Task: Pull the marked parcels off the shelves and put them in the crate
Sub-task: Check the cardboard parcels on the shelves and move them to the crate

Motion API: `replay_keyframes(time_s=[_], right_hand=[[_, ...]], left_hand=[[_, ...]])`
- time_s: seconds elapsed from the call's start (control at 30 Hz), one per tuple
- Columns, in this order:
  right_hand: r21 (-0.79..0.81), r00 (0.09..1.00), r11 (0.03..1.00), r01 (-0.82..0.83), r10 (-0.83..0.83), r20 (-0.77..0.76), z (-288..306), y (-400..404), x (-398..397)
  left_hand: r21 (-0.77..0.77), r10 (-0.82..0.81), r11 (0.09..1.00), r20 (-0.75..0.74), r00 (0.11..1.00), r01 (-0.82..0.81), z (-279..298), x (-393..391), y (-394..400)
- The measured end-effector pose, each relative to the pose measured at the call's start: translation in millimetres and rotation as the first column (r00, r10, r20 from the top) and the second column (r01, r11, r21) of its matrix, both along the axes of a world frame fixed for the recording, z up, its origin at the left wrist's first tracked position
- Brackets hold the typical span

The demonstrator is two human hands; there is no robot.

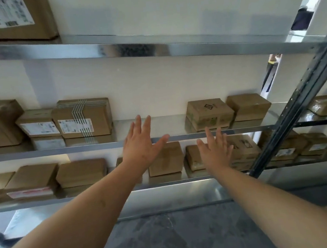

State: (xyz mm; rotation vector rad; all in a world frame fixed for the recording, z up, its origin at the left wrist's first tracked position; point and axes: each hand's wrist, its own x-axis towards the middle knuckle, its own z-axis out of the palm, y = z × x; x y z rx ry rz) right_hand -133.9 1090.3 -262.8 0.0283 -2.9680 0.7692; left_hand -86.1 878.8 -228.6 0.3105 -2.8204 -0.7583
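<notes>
I see a steel shelving rack (151, 51) filling the view, its bright metal boards running left to right, with a dark perforated upright (296, 103) slanting up on the right. Brown cardboard parcels sit on three levels. The largest, a brown cardboard box with a handwritten white label (14, 16), stands at the top left. On the middle board, a brown parcel bound with grey striped tape (84, 117) lies with its long axis along the shelf, its label facing me; well apart to the right sits a squat brown box with dark printing (209, 113). Below, a plain brown carton (166, 159) stands just beyond my hands. I cannot tell which parcels are marked. My left hand (140, 146) reaches toward the middle board, fingers straight and spread, holding nothing. My right hand (215, 150) does likewise, fingers splayed, in front of the lower parcels.
</notes>
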Motion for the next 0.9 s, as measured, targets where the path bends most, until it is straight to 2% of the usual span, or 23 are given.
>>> replay_keyframes(time_s=[0.13,0.23,0.4,0.57,0.67,0.73,0.8,0.9], right_hand=[[0.017,0.999,1.0,-0.005,0.005,0.044,-6.3,4.7,-29.9],[0.029,0.998,1.0,-0.008,0.006,0.07,-11.1,-4.2,-84.7],[0.157,0.991,0.979,-0.13,0.124,0.051,-10.2,-14.1,-155.7],[0.148,0.993,0.987,-0.07,0.054,0.106,-20.5,-3.4,-205.2],[0.124,0.996,0.992,0.01,-0.02,0.082,-20.0,16.7,-227.9],[0.065,0.993,0.993,0.099,-0.103,0.063,-19.5,35.5,-243.3],[0.025,0.981,0.984,0.177,-0.178,0.076,-20.9,54.2,-259.3],[0.066,0.966,0.979,0.193,-0.201,0.161,-26.3,75.0,-282.9]], left_hand=[[-0.022,0.009,1.0,0.004,1.0,-0.009,-5.9,-26.0,3.4],[0.058,0.046,0.997,0.042,0.998,-0.049,-22.5,-81.3,-6.7],[0.095,0.045,0.994,0.087,0.995,-0.053,-34.9,-159.2,-14.5],[0.099,-0.015,0.995,0.128,0.992,0.003,-47.3,-217.2,0.6],[0.128,-0.052,0.991,0.196,0.979,0.027,-60.6,-239.0,15.3],[0.241,-0.136,0.969,0.299,0.944,0.064,-71.2,-251.2,23.7],[0.451,-0.245,0.891,0.394,0.886,0.046,-80.4,-259.2,32.8],[0.532,-0.269,0.847,0.403,0.875,0.015,-85.5,-266.5,50.8]])
